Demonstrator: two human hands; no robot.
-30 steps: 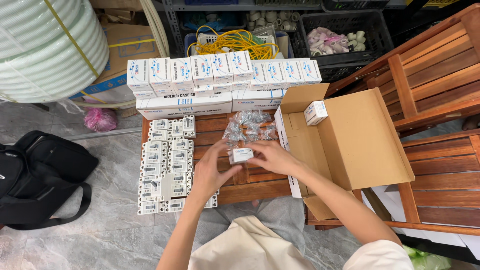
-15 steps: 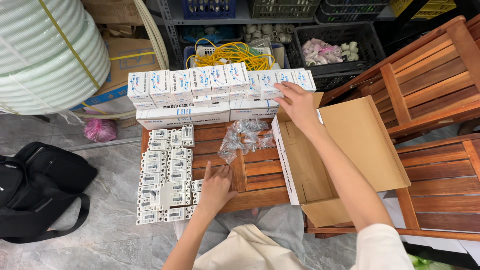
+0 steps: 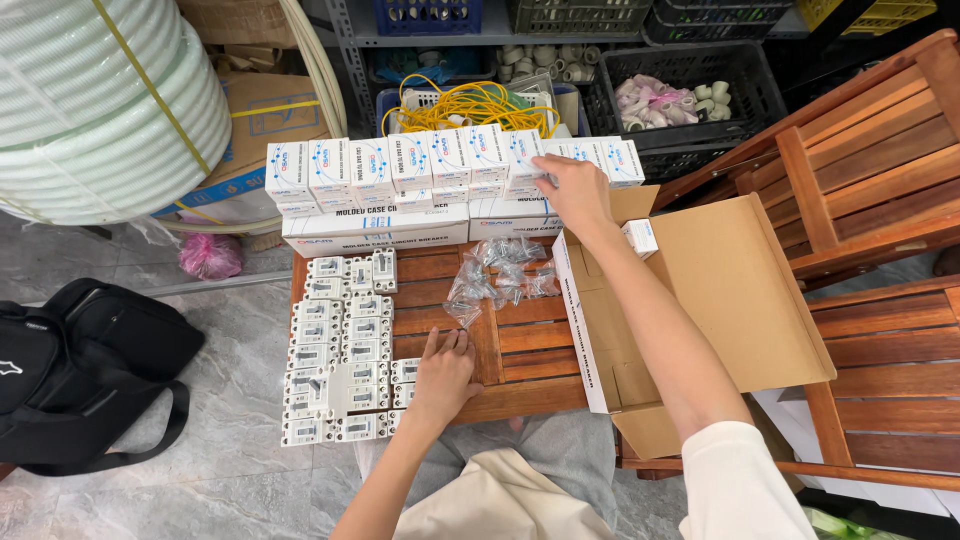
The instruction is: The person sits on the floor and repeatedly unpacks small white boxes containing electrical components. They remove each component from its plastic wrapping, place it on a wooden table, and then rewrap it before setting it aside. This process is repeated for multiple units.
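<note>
My right hand point(image 3: 572, 190) reaches forward to a row of small white and blue boxes point(image 3: 420, 165) stacked at the back of a low wooden table point(image 3: 520, 350); its fingers close on one box near the row's right end. My left hand point(image 3: 445, 375) rests low on the table, its fingertips pinching a small clear plastic packet point(image 3: 462, 315). More clear packets point(image 3: 505, 270) lie in a heap just beyond it. To the left of that hand, white circuit breakers point(image 3: 340, 350) lie in rows.
An open cardboard carton point(image 3: 700, 300) stands to the right, a small white box point(image 3: 640, 237) inside. Wooden chairs point(image 3: 860, 200) fill the right side. A black bag point(image 3: 80, 370) lies on the floor left, a white hose coil point(image 3: 100, 100) above it. Crates sit behind.
My right hand has gone from the table's middle, where both hands held a small item, out to the box row. My left hand dropped to the table by the packets.
</note>
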